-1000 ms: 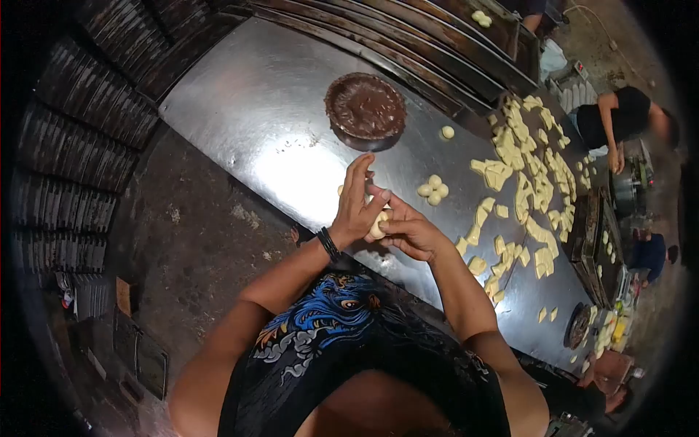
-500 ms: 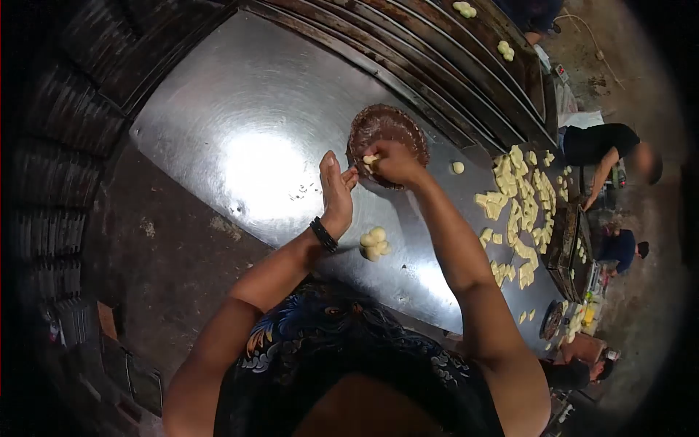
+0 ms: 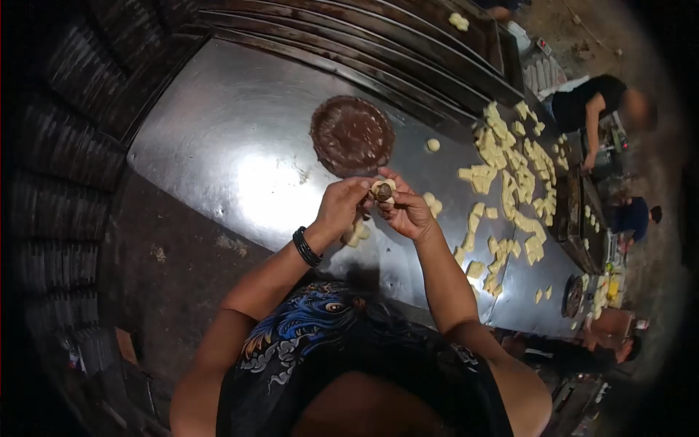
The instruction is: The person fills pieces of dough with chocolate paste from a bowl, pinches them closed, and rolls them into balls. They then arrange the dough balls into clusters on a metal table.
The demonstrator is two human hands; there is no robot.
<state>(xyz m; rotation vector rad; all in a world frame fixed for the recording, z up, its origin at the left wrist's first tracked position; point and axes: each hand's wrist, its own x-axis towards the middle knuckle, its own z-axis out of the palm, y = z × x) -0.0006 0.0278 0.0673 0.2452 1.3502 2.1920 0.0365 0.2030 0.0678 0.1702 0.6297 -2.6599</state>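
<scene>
A small piece of pale dough (image 3: 393, 185) with a dark brown dab of chocolate filling (image 3: 383, 191) in its middle is held between my two hands. My right hand (image 3: 408, 213) cups the dough from the right, fingers curled under and around it. The fingertips of my left hand (image 3: 341, 207) pinch its left edge. Just beyond them stands a round bowl of chocolate paste (image 3: 353, 135) on the metal table. Below the hands lies a cluster of dough balls (image 3: 355, 234), partly covered by them. More dough balls (image 3: 432, 204) show behind my right hand.
A single dough ball (image 3: 433, 145) rests right of the bowl. Many cut dough pieces (image 3: 502, 156) spread over the right of the metal table (image 3: 218, 95). Stacked trays (image 3: 408, 80) line the far edge. Other people (image 3: 597, 102) are at the right.
My right hand has come out of the chocolate bowl toward me. My left hand has gone from flat and outstretched to pinching the dough. The view has shifted, and the filling now shows in the dough.
</scene>
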